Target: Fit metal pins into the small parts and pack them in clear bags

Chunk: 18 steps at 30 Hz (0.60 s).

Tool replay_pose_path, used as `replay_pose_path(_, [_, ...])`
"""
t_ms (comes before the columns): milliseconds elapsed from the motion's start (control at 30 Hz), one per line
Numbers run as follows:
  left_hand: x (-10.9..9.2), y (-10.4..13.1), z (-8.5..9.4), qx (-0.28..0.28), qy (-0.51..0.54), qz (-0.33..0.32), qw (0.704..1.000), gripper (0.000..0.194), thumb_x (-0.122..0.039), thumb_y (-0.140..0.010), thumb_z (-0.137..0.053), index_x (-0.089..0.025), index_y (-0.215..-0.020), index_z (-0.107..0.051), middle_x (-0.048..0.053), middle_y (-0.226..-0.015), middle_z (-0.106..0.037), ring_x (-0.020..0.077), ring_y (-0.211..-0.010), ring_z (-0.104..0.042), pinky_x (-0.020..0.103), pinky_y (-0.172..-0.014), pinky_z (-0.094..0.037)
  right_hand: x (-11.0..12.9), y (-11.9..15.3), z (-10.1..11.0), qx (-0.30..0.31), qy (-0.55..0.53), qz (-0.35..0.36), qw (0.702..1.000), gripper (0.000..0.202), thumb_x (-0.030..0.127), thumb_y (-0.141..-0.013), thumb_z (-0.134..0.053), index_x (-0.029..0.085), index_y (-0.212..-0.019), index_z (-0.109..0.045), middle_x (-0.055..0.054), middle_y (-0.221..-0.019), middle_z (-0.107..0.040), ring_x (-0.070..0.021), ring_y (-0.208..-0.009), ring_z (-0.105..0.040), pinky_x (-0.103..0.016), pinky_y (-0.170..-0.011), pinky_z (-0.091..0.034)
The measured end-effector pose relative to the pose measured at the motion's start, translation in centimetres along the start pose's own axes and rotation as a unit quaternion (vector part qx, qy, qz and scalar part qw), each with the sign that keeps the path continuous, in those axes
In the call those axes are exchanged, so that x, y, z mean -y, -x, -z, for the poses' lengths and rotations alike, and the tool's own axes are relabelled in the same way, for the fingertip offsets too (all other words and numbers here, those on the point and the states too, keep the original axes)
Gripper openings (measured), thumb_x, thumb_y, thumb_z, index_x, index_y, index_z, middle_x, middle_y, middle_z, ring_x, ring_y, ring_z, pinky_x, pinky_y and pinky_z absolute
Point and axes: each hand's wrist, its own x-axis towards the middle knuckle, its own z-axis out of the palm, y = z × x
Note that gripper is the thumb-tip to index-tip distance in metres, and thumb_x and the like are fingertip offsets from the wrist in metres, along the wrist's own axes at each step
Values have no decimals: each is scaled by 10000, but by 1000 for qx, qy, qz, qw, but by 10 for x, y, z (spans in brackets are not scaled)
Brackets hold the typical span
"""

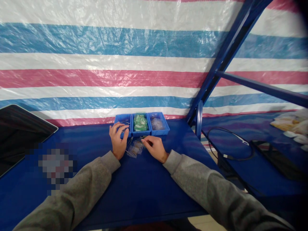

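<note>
Both hands [117, 141] [156, 148] forward, fingers curled, forearms angled inward.

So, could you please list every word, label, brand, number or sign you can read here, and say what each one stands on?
There are none I can read.
Green packets in the middle blue bin: pale marks, too small to tell whether they are print.
Clear packets: too small and blurred.
Pixelated patch on the left: nothing legible.

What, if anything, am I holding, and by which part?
I can't tell: your right hand is at the edge of the bags, your left hand over the left bin, but any grip is too small to see.
</note>
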Motion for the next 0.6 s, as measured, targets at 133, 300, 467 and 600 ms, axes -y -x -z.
replay_pose_path(133, [-2,3,1,25,41,-30,998,169,-256,-870,-488,-203,-901,-646,55,-1000,-587,200,-1049,-524,404,-1018,-321,6,3,-1,67,38,111,991,198,328,-872,-504,183,-899,-635,-54,-828,-611,-160,-778,-553,-274,-732,-438])
replay_pose_path(300, [0,5,1,36,48,-28,998,162,-244,-869,-491,-200,-902,-644,45,-954,-624,191,-1002,-551,379,-960,-378,15,7,-4,165,114,213,956,451,514,-779,-579,170,-1071,-597,-107,-1062,-583,-235,-981,-490,-381,-851,-414])
replay_pose_path(467, [-3,6,2,61,71,-36,995,168,-255,-874,-486,-193,-903,-640,47,-932,-644,183,-942,-575,370,-916,-414,17,8,-6,182,162,205,948,379,473,-820,-549,172,-1043,-608,-101,-981,-607,-233,-955,-480,-384,-830,-399])
replay_pose_path(600, [-5,6,3,73,94,-35,992,180,-263,-876,-475,-185,-898,-636,49,-897,-648,175,-892,-590,344,-858,-448,16,7,-6,174,182,206,946,261,376,-850,-542,169,-990,-618,-97,-925,-614,-229,-913,-488,-369,-796,-391])
